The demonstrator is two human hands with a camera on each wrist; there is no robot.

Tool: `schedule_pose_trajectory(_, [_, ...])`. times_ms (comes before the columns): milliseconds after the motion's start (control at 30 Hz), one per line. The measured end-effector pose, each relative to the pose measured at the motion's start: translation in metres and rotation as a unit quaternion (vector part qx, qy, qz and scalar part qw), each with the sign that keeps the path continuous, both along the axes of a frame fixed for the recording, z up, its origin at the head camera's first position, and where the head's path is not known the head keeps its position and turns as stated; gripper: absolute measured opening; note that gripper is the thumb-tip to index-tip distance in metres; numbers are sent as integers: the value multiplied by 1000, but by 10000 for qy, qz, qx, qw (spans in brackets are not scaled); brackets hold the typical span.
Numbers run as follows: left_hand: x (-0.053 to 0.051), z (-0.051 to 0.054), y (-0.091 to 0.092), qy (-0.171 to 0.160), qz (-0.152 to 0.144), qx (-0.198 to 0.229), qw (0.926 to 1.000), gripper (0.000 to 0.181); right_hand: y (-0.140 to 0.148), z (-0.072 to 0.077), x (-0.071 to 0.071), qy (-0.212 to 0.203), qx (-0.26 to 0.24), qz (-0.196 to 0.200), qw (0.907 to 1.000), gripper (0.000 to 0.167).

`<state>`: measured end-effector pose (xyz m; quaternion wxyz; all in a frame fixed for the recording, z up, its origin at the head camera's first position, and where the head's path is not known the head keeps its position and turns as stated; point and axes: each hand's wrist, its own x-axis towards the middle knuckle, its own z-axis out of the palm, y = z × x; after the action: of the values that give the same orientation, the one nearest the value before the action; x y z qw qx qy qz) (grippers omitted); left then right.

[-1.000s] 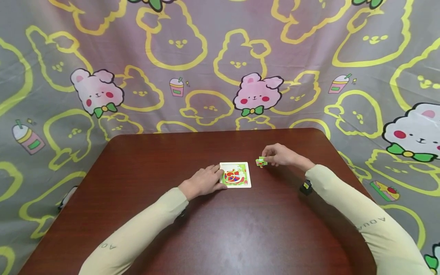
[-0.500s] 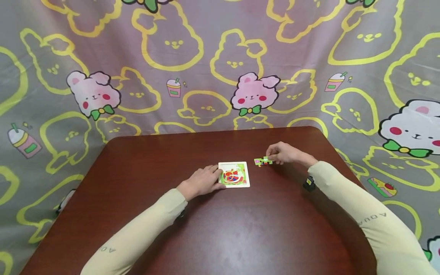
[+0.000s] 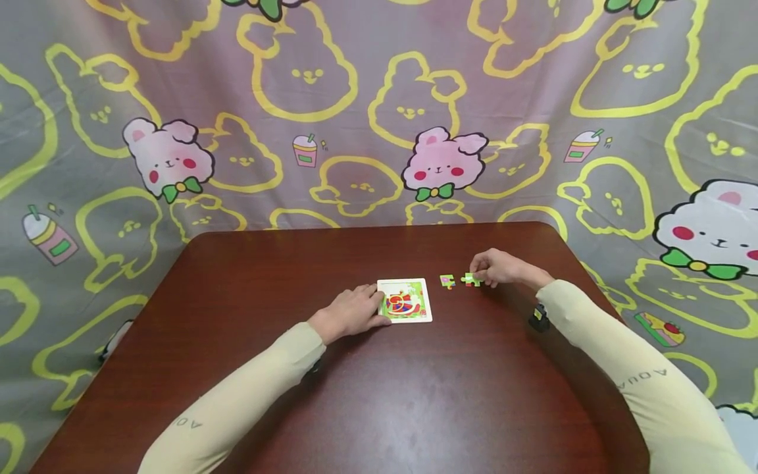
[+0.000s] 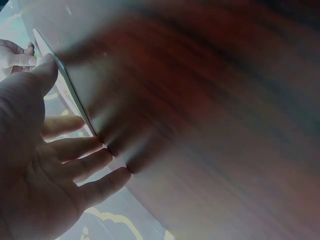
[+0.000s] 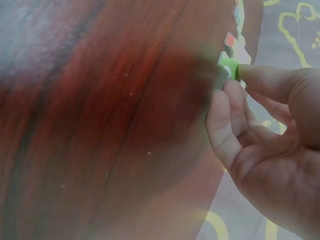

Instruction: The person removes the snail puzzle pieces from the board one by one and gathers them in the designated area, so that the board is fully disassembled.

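A square puzzle board (image 3: 405, 301) with a white border and a red, blue and green picture lies on the table. The left hand (image 3: 352, 312) rests at its left edge; in the left wrist view the fingers of that hand (image 4: 60, 160) are spread and touch the board's edge (image 4: 75, 97). To the board's right, the right hand (image 3: 501, 268) pinches a green jigsaw piece (image 3: 471, 280) between thumb and fingers, also seen in the right wrist view, where the hand (image 5: 270, 130) holds the piece (image 5: 231, 66). A second green piece (image 3: 447, 282) lies between board and held piece.
The dark red-brown wooden table (image 3: 379, 395) has rounded far corners. A grey curtain (image 3: 343, 138) with yellow outlines and cartoon bears hangs behind it and at both sides.
The right hand has moved a little to the right with its piece, which now stands apart from the other green piece. The left hand has stayed at the board.
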<state>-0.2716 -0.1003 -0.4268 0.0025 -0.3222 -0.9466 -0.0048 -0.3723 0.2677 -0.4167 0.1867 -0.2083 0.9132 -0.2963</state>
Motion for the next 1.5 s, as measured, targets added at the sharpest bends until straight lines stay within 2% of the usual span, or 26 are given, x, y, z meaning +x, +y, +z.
schedule_pose_trajectory(300, [-1,3,-1,-158,112,-86,9998,53,-7,0,-5,-130,131,108,9998,8])
schedule_pose_trajectory(533, [-2,3,1,-192,107,-161,9996,54,-11,2,-4,-28,308,157,9994,7])
schedule_pose_trajectory(833, [-3,1,1,-140,93,-199,9997,55,-16,-3,-2,400,419,244,9980,5])
schedule_pose_trajectory(1033, [-3,2,1,-149,133,-216,9996,56,-19,-4,1,610,413,191,9971,15])
schedule_pose_trajectory(1300, [-3,-1,1,-147,120,-194,9996,55,-26,2,5,1418,383,10,9892,6])
schedule_pose_trajectory(1500, [-2,3,0,-137,121,-224,9996,55,-40,10,13,1296,179,23,9914,5])
